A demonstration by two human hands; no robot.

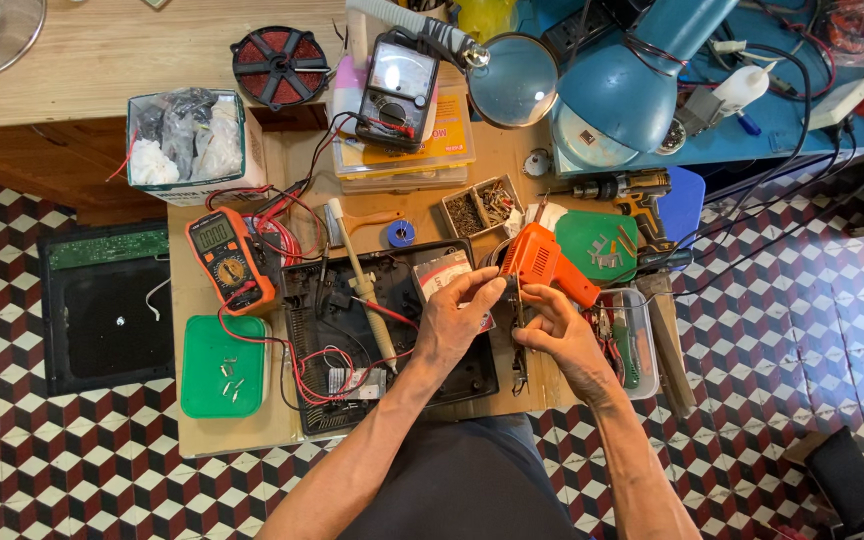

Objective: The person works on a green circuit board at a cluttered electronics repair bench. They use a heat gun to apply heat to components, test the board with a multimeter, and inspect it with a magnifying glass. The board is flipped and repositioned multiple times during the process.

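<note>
Left hand: the left hand (455,322) sits over the open black casing (392,335), fingers curled in and pinching something small at the tips. Can't really make out what it is, too tiny and half hidden.
Right hand: the right hand (562,330) is just beside it, fingers bunched together on a thin metal bit that hangs down between the two hands. The fingertips of both hands nearly meet.
Orange tool: an orange pistol-shaped tool (544,262) lies right behind the hands, close to the right fingers.
Casing: lies flat in the middle of the worktop (192,440), red wires looping across it and a pale-handled tool (360,280) lying slantwise on top.
Meters: orange digital multimeter (229,258) left of the casing, tilted a bit. A black analog meter (399,88) is further back, sitting on a yellow box.
Green stuff: green lid (222,365) at front left with a few small screws in it, and another green lid (597,245) to the right behind the orange tool.
Right side: clear plastic tray (632,340) with hand tools in it, just next to the right hand.
Back: magnifying glass (514,80), blue lamp (632,80), red wire spool (280,66), box of rags (187,140).
Floor: checkered tile floor (802,330) all around.
</note>
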